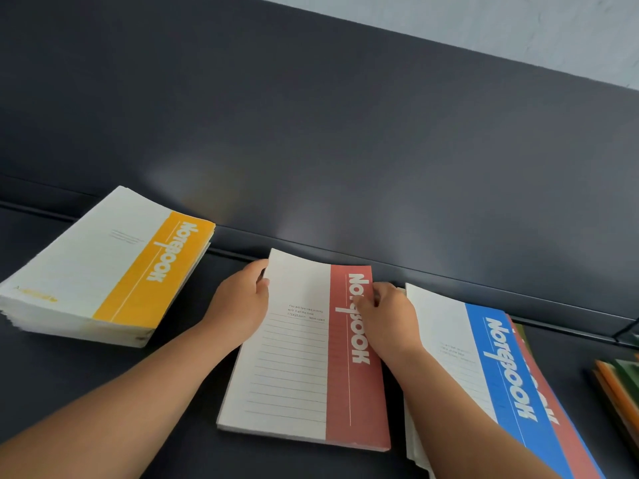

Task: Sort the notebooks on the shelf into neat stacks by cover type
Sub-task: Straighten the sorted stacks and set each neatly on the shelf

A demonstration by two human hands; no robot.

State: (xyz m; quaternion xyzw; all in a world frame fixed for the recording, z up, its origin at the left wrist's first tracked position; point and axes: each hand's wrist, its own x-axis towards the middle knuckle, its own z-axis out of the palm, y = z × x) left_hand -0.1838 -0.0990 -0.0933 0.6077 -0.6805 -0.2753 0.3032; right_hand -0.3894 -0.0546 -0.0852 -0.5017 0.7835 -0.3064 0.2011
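Note:
A red-spined notebook (304, 368) lies on top of a low red stack in the middle of the dark shelf (103, 392). My left hand (238, 305) grips its far left edge, thumb on the cover. My right hand (387, 316) holds its far right edge over the red spine, thumb on the printed title. To the left sits a thick stack of yellow-spined notebooks (103, 267). On the right is a mixed pile topped by a blue-spined notebook (498, 385), with a red-spined one showing beneath it.
The shelf's dark back panel (345, 150) rises right behind the stacks. At the far right edge lies another pile with orange and green covers (619, 392). A light wall (518, 22) shows above the panel.

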